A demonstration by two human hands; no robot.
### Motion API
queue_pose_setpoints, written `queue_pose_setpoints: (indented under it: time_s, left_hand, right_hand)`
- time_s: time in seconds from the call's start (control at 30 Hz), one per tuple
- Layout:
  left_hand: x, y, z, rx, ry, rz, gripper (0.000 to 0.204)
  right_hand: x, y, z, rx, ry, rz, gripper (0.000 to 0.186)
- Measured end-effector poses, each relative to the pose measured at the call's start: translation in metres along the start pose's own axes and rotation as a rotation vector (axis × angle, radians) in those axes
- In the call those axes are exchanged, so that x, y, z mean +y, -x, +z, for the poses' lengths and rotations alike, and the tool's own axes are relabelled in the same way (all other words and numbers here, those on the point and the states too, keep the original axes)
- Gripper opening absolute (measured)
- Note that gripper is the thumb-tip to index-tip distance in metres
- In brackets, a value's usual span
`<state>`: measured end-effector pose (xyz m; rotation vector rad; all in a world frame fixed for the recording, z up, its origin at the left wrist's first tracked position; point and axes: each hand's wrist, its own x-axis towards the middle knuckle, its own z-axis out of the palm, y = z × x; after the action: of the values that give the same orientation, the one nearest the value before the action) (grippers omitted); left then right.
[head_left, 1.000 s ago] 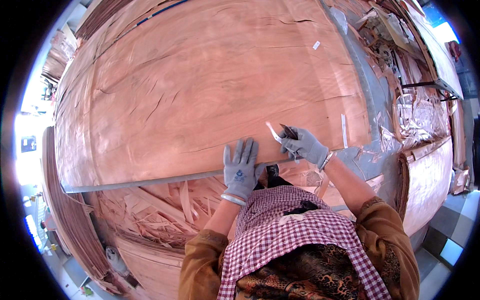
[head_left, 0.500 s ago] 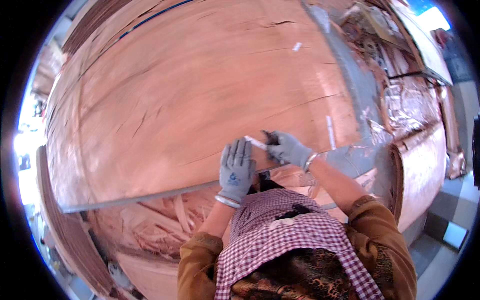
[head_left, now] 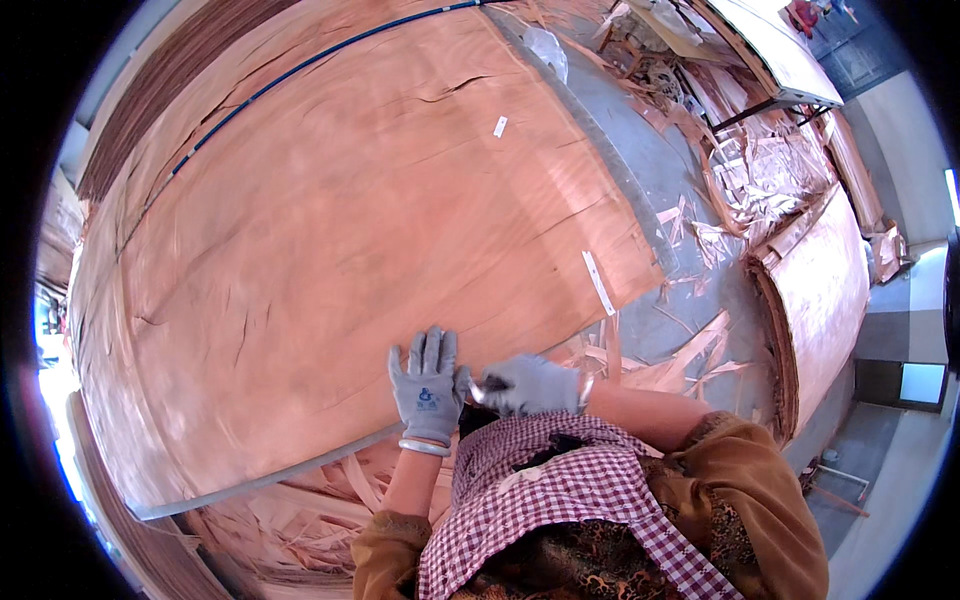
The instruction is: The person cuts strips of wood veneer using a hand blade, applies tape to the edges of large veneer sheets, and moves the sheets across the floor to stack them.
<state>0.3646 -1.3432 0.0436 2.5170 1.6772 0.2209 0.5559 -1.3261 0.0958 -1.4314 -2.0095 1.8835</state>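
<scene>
A wide reddish-brown wood veneer sheet (head_left: 330,250) covers the work surface in front of me. My left hand (head_left: 428,385), in a grey glove, lies flat on its near edge with the fingers stretched out. Beside it, close to my apron, my right hand (head_left: 530,385) is closed around a small dark tool (head_left: 490,384). A pale, blade-like end of this tool shows near my left thumb; motion blur hides its exact kind. Two white strips lie on the veneer: a short strip (head_left: 500,127) farther off and a longer strip (head_left: 598,283) near the right edge.
A blue rod (head_left: 300,67) runs across the far side of the veneer. Torn veneer scraps (head_left: 690,350) lie to the right and under the near edge. A veneer stack (head_left: 815,300) stands at right, and a table (head_left: 770,50) beyond it.
My right hand has drawn the dark tool back toward my body, beside the left hand. My left hand still lies flat on the near edge. The view has shifted, showing more of the right side.
</scene>
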Motion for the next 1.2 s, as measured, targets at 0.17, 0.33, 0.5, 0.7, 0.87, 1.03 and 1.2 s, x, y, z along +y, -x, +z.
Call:
queue_pose_setpoints:
  time_s: [0.17, 0.33, 0.5, 0.7, 0.87, 1.03, 1.2]
  left_hand:
    - [0.000, -0.026, -0.010, 0.033, 0.148, 0.061, 0.042]
    - [0.025, -0.104, 0.008, 0.151, 0.180, 0.284, 0.040]
    - [0.061, -0.174, 0.039, 0.205, 0.209, 0.425, 0.045]
    - [0.070, -0.186, 0.057, 0.001, 0.155, 0.413, 0.050]
    - [0.071, -0.186, 0.057, -0.021, 0.084, 0.409, 0.047]
    - [0.077, -0.188, 0.052, -0.064, -0.157, 0.375, 0.048]
    - [0.059, -0.151, 0.033, 0.158, 0.150, 0.372, 0.039]
  right_hand:
    - [0.041, -0.015, -0.106, 0.447, -0.450, 0.075, 0.025]
    - [0.091, -0.026, -0.158, 0.563, -0.371, 0.238, 0.026]
    - [0.107, -0.023, -0.157, 0.622, -0.316, 0.135, 0.021]
    - [0.101, -0.026, -0.159, 0.652, -0.256, 0.183, 0.019]
    - [0.092, -0.017, -0.154, 0.672, -0.072, 0.341, 0.013]
    - [0.041, 0.002, -0.136, 0.403, -0.400, 0.153, 0.017]
    - [-0.019, 0.037, -0.079, 0.147, -0.501, 0.111, 0.018]
